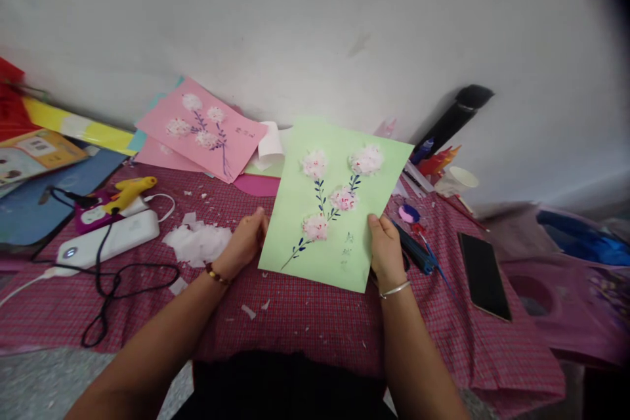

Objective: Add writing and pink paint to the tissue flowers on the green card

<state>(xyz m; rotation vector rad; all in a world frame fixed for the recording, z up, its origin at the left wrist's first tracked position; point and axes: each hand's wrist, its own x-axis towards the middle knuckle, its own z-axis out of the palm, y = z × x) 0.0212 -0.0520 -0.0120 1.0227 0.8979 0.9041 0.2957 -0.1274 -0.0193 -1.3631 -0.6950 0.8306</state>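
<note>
A light green paper picture (pixel 288 210) is held up, tilted, over the table; it carries white paper-scrap blossoms with red specks, painted dark blue leaves and stems, and handwriting at lower right. My right hand (pixel 387 246) grips its right edge, thumb on the front and fingers behind. At the left edge, my left hand (pixel 247 236) has curled fingers against the paper, their tips partly hidden. Near my left wrist lies a pile of torn white paper (pixel 197 243). A blue glue gun or similar tool (pixel 413 246), partly hidden, lies beside my right hand.
Pink flower pictures (pixel 231 138) lean at the wall. To the left are a white power bank (pixel 108 241), a yellow glue gun (pixel 130 193) and a tangled black cable (pixel 115 282). A phone (pixel 485 275), paper cup (pixel 460 178) and large black brush (pixel 455 111) are at right.
</note>
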